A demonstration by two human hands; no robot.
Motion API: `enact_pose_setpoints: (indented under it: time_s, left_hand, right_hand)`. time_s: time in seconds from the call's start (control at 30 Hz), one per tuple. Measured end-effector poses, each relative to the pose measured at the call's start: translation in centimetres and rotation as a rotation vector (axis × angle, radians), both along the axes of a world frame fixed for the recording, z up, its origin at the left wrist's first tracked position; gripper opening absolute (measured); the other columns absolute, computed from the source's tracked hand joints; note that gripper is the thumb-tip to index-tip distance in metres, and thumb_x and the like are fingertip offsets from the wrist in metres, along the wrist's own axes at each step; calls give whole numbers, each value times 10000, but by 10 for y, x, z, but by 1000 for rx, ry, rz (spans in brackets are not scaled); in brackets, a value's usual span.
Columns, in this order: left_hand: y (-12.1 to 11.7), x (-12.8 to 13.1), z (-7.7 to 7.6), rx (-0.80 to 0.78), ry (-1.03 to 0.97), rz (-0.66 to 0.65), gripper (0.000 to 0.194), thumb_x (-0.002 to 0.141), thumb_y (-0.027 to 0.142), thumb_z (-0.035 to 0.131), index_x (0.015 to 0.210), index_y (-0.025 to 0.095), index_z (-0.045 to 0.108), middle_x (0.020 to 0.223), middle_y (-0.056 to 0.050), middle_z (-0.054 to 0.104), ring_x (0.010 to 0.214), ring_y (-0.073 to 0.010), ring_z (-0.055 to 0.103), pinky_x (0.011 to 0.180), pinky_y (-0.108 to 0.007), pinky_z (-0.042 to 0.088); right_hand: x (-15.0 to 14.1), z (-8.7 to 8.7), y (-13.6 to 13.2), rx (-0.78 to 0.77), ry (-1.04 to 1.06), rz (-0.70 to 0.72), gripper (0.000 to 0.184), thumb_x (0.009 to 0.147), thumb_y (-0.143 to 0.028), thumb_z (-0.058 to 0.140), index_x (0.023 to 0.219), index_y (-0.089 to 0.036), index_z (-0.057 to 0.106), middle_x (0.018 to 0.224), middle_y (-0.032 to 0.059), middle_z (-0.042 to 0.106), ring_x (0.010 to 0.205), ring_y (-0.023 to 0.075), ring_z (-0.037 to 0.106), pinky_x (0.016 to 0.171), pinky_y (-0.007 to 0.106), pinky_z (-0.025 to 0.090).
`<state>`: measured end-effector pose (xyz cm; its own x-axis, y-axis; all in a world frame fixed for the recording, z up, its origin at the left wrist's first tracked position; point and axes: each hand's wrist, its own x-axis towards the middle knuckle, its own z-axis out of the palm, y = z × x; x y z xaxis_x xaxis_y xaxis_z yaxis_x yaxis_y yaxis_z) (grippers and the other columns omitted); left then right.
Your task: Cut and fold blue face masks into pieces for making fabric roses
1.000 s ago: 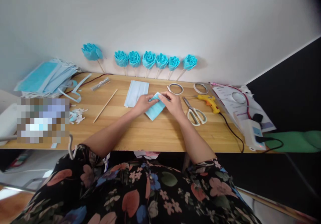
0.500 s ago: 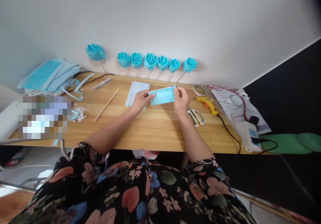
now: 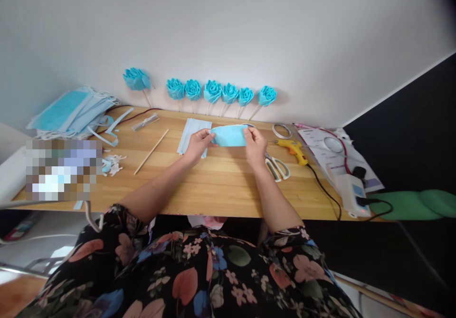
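A folded strip of blue face mask fabric is stretched level above the table between my two hands. My left hand pinches its left end, and my right hand grips the right end with the thumb in front. Behind my left hand, pale blue mask pieces lie flat on the wood. Scissors with pale handles rest just right of my right wrist, their blades partly hidden by the hand. A wooden stick lies to the left.
Several blue fabric flowers on sticks lean against the wall. A mask pile stands at the left. On the right are a yellow glue gun, a tape roll, papers and a white power strip. A blurred patch covers the left front.
The strip has levelled out from a slight tilt, its right end now lower. Both hands keep hold of its ends. The view has shifted slightly.
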<state>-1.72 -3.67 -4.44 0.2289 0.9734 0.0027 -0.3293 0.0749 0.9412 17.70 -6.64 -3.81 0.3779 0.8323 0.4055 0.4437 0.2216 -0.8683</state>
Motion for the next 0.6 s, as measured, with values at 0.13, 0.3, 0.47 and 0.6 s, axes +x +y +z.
enact_pose_setpoints:
  time_s: [0.13,0.3,0.47,0.6]
  left_hand:
    - [-1,0,0,11,-36,-9,475,599,501,862,768,142,600,718,35,612,678,-96,604,703,-288,600]
    - [0,0,0,3,-14,8,532,564,536,876,683,146,533,626,61,549,589,-89,600,625,-272,591]
    - [-1,1,1,-1,0,11,503,596,501,876,679,147,528,618,63,557,577,-88,612,611,-263,591]
    - [-1,1,1,-2,6,11,473,628,470,869,674,145,529,606,63,551,566,-88,615,602,-258,590]
  right_hand:
    - [-1,-1,1,-5,33,10,406,855,-587,556,808,-192,635,677,-11,511,653,141,453,618,271,401]
    - [-3,0,1,30,89,11,390,836,-568,584,790,-184,638,668,-13,519,640,134,446,618,270,401]
    - [-3,3,-1,28,83,-10,395,833,-574,583,790,-187,646,672,-8,538,644,140,464,617,273,410]
    - [-3,4,-2,37,76,-18,388,821,-570,599,773,-188,642,660,-7,540,639,142,473,616,276,415]
